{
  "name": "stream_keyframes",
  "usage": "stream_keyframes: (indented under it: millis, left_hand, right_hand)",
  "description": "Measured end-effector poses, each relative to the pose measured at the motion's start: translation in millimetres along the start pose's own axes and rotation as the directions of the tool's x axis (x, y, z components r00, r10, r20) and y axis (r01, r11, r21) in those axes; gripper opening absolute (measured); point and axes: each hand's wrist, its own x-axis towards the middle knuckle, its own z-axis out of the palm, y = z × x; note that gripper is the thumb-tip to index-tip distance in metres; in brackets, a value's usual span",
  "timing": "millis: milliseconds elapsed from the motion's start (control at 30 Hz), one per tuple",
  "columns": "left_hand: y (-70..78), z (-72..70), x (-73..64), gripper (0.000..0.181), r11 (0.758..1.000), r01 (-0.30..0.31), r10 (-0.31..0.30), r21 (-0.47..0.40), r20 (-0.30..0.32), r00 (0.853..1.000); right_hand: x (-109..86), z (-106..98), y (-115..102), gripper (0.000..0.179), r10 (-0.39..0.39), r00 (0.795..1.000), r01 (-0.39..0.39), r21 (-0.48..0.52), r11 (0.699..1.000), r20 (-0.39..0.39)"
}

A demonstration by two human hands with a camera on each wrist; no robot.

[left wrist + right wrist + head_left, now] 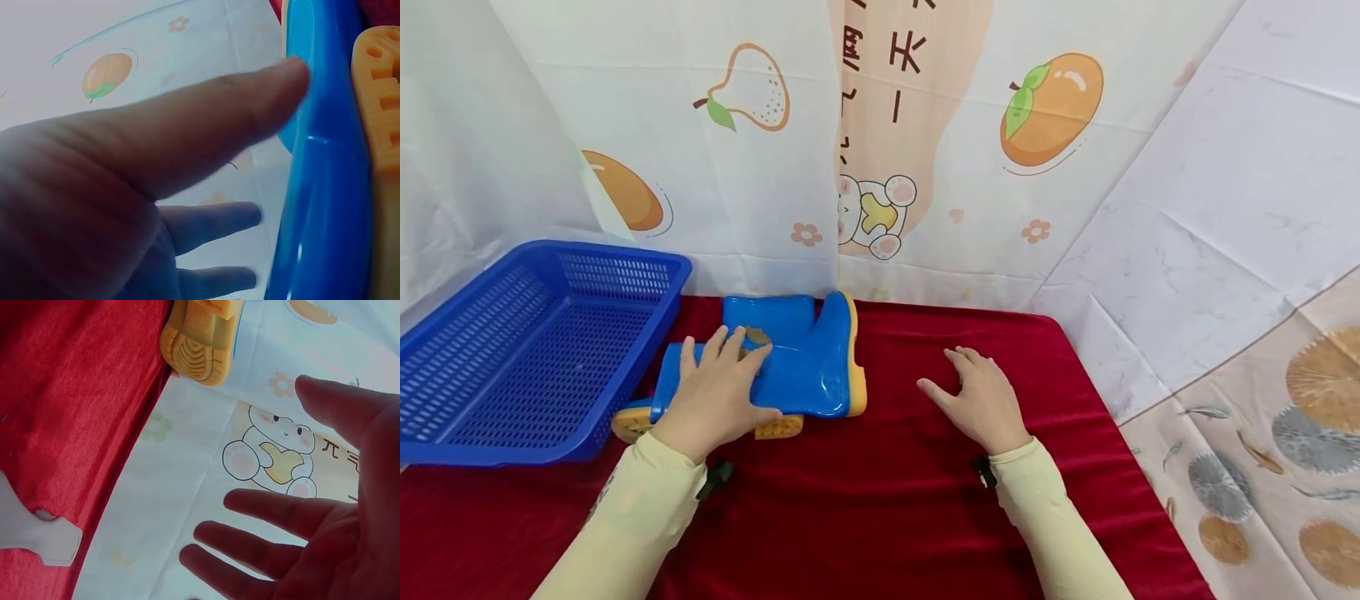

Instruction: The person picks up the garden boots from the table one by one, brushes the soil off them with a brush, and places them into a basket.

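A pair of blue rain boots with yellow soles lies on the red cloth in the head view. One boot (805,375) is on its side, its sole facing right. The other boot (672,375) lies partly hidden beneath my left hand (715,392). That hand hovers over the boots with its fingers spread; whether it touches them I cannot tell. In the left wrist view its thumb comes up against or near a blue boot (328,169). My right hand (985,400) is held over the cloth to the right of the boots, fingers loosely extended, holding nothing.
A blue plastic basket (561,454) with perforated sides stands at the left, close to the boots. Behind the red tablecloth (880,517) hangs a white curtain (737,192) printed with fruit. A patterned cloth (1240,467) covers the right side.
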Motion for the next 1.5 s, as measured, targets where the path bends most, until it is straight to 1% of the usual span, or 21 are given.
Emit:
stream_keyframes:
  millis: [233, 367, 500, 667, 800, 900, 1000, 1067, 1133, 1200, 1300, 1367, 1400, 1433, 1500]
  left_hand:
    - [-0.3, -4.3, -3.5, 0.073, 0.999, -0.039, 0.039, 0.005, -0.009, 0.999]
    - [-2.2, -10.7, -6.1, 0.062, 0.999, -0.048, 0.048, 0.013, 0.014, 0.999]
    - [-9.7, -21.7, -11.8, 0.050, 0.999, -0.028, 0.027, 0.025, 0.062, 0.998]
    - [-19.5, -32.1, -20.9, 0.034, 0.999, 0.022, -0.025, 0.030, 0.126, 0.992]
    - [-24.6, -36.3, -24.6, 0.036, 0.997, 0.050, -0.059, 0.063, 0.152, 0.987]
    - [-29.6, -37.9, -24.3, 0.039, 0.995, 0.062, -0.074, 0.078, 0.170, 0.983]
    - [-34.1, -38.0, -23.4, 0.034, 0.996, 0.064, -0.076, 0.069, 0.186, 0.980]
    - [-35.9, -37.5, -22.7, 0.028, 0.996, 0.062, -0.073, 0.063, 0.185, 0.980]
    - [-37.0, -37.3, -22.5, 0.022, 0.997, 0.058, -0.066, 0.054, 0.171, 0.983]
    - [-37.3, -37.5, -21.9, 0.017, 0.997, 0.051, -0.057, 0.051, 0.134, 0.989]
    - [-36.4, -39.0, -20.6, 0.011, 0.999, 0.027, -0.029, 0.032, 0.042, 0.999]
    - [-35.9, -40.5, -18.8, 0.010, 1.000, 0.003, -0.002, 0.014, -0.039, 0.999]
    - [-35.9, -41.1, -17.8, 0.014, 1.000, -0.001, 0.001, -0.003, -0.081, 0.997]
    - [-35.9, -41.8, -16.6, 0.021, 1.000, 0.006, -0.009, -0.026, -0.119, 0.993]
    - [-36.5, -42.7, -14.4, 0.044, 0.996, 0.050, -0.063, -0.078, -0.173, 0.983]
  right_hand:
    - [-2.2, 0, -1, 0.060, 0.019, 1.000, -0.019, -0.008, 1.000, 0.012]
    - [-1.9, 0, -2, 0.055, 0.011, 1.000, -0.011, -0.011, 1.000, 0.006]
    - [-1.1, -1, -3, 0.052, 0.008, 1.000, -0.008, -0.012, 1.000, 0.002]
    - [-0.3, 0, -4, 0.049, -0.007, 1.000, 0.007, -0.019, 1.000, 0.016]
    - [-0.6, 1, -4, 0.047, -0.014, 1.000, 0.014, -0.020, 1.000, 0.021]
    - [-1.3, 1, -4, 0.045, -0.015, 1.000, 0.015, -0.018, 1.000, 0.020]
    - [-1.3, 1, -4, 0.043, -0.016, 1.000, 0.016, -0.015, 1.000, 0.014]
    - [-1.5, 1, -4, 0.042, -0.019, 1.000, 0.019, -0.016, 1.000, 0.012]
    - [-1.1, 1, -4, 0.041, -0.024, 1.000, 0.024, -0.018, 1.000, 0.005]
    - [-1.1, 1, -4, 0.040, -0.026, 1.000, 0.026, -0.017, 1.000, 0.003]
    - [-1.0, 1, -4, 0.039, -0.025, 1.000, 0.025, -0.014, 1.000, 0.000]
    - [-0.9, 1, -4, 0.039, -0.024, 1.000, 0.024, -0.010, 1.000, 0.004]
    - [-0.9, 1, -4, 0.040, -0.021, 1.000, 0.022, -0.009, 1.000, 0.005]
    - [-0.9, 1, -4, 0.039, -0.020, 1.000, 0.020, -0.007, 1.000, 0.007]
    - [-1.0, 1, -4, 0.039, -0.016, 1.000, 0.017, -0.007, 1.000, 0.009]
